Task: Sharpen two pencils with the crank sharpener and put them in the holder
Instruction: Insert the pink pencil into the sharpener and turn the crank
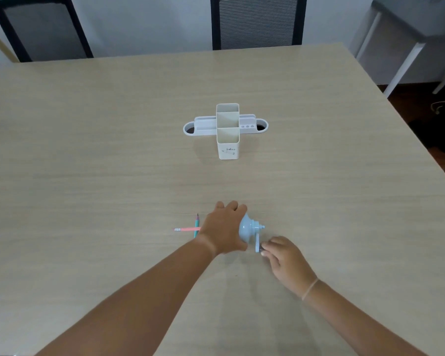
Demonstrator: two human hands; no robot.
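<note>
A light blue crank sharpener [249,230] sits on the wooden table [113,155] near me. My left hand [224,228] lies over its body and grips it, hiding most of it. My right hand [283,255] pinches the dark knob at the end of the crank arm [258,243], which points down toward me. A pink pencil [188,229] sticks out to the left from under my left hand, its front end hidden. A teal pencil [196,223] lies across it with its sharp tip pointing away. The cream holder [228,131] stands upright at the table's middle.
A white desk organiser tray [198,127] lies behind the holder. Two dark chairs [257,21] stand beyond the far table edge. A grey side table [409,34] is at the back right, with dark floor beside the table's right edge.
</note>
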